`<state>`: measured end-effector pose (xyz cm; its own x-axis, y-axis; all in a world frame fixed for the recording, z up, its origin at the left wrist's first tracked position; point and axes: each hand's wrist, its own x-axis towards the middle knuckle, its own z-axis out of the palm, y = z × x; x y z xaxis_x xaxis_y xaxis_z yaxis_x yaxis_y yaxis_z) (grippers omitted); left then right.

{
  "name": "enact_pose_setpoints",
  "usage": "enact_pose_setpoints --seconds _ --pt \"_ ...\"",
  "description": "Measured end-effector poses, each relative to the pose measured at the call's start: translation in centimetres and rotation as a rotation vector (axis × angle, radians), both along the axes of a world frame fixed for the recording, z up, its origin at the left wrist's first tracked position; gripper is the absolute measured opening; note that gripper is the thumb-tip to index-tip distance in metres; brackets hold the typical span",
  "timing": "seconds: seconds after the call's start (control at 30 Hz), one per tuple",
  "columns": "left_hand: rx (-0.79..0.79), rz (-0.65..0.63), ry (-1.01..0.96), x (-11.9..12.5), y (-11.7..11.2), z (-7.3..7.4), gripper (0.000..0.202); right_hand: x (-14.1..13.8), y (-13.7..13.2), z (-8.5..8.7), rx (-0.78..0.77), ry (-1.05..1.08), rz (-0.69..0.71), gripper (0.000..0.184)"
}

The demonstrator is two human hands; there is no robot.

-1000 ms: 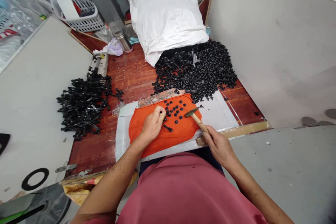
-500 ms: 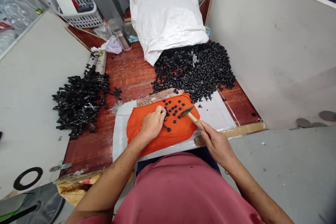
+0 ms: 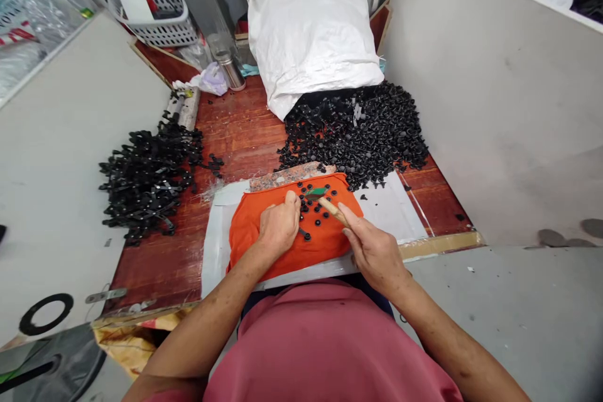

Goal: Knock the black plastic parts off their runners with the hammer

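My right hand is wrapped round the wooden handle of a small hammer. Its dark green head is over the small black round-headed parts scattered on an orange cloth. Just left of the hammer head, my left hand is closed, thumb and fingers pinched at the edge of these parts. What sits in that pinch is hidden; I cannot make it out. One short black strip with a round end lies below my left fingertips.
Behind the cloth, a large heap of small black parts spills from a white sack. A pile of black strip-like pieces lies left. Pale side panels flank the red-brown tabletop. A steel flask and basket stand at the back.
The hammer has swung left and its head is now close beside my left hand. My left hand stays pinched at nearly the same spot on the cloth. The whole view has shifted slightly.
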<state>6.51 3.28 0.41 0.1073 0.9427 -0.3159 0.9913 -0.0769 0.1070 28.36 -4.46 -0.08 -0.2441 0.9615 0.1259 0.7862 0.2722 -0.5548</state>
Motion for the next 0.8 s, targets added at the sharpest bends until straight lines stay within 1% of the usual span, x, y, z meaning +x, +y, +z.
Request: enact_pose_setpoints --seconds 0.1,0.23,0.33,0.5,0.63,0.7,0.8 --pt "-0.036 0.015 -0.016 0.0 0.0 0.2 0.036 -0.2 -0.1 0.0 -0.035 -0.146 0.020 0.051" --pt "-0.037 0.012 -0.026 0.0 0.1 0.1 0.036 0.0 -0.3 0.0 0.019 -0.135 -0.012 0.053" --pt "-0.026 0.011 -0.031 -0.1 0.1 -0.2 0.035 0.2 -0.2 0.0 -0.042 -0.226 0.014 0.054" --pt "-0.013 0.011 -0.021 -0.2 0.2 -0.4 0.035 0.0 0.0 0.1 -0.017 -0.197 0.014 0.056" --pt "-0.007 0.013 -0.020 -0.2 0.1 -0.5 0.035 -0.8 0.1 -0.3 -0.111 -0.322 0.037 0.057" --pt "-0.001 0.009 -0.020 -0.1 -0.1 -0.6 0.035 -1.0 -0.1 -0.4 -0.121 -0.295 0.038 0.059" --pt "-0.008 -0.005 -0.062 -0.2 -0.3 -0.2 0.034 -0.6 -0.5 -0.3 -0.111 -0.085 0.059 0.057"
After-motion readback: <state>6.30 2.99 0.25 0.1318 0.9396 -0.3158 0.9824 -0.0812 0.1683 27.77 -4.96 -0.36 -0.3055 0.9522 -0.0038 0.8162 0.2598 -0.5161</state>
